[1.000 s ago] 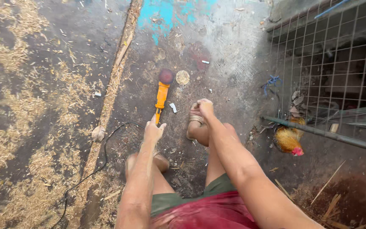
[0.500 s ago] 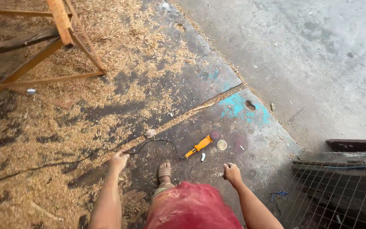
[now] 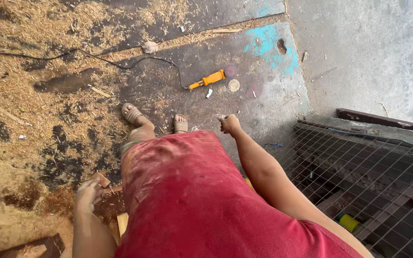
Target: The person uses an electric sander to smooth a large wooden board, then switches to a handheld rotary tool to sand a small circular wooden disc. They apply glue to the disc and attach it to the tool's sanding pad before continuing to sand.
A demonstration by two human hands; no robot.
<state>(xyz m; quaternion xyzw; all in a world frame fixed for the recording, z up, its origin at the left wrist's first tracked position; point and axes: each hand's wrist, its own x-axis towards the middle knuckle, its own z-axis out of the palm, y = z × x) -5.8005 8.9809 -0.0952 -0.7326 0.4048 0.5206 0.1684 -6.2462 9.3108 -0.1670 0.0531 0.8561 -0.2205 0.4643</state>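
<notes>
An orange angle grinder (image 3: pixel 209 79) lies on the dark floor, its black cable (image 3: pixel 120 62) trailing off to the left. A round disc (image 3: pixel 234 85) and a small white piece (image 3: pixel 209 93) lie beside it. My right hand (image 3: pixel 229 124) is stretched forward at waist height, fingers loosely curled, well short of the grinder. Something small and pale shows at its fingertips, unclear what. My left hand (image 3: pixel 89 193) hangs at my side with relaxed fingers, just above a small wood block (image 3: pixel 102 179). A red shirt fills the lower middle, and my sandalled feet (image 3: pixel 132 113) show below it.
A wire mesh cage (image 3: pixel 359 167) with a dark wooden rim stands close on the right, a yellow object (image 3: pixel 347 222) under it. Sawdust (image 3: pixel 29 110) covers the floor on the left. A blue paint patch (image 3: pixel 273 43) marks the concrete beyond the grinder.
One second ago both hands were down by the grinder from a crouch. Now I stand upright, farther from it, with my left hand dropped to my side and the view turned.
</notes>
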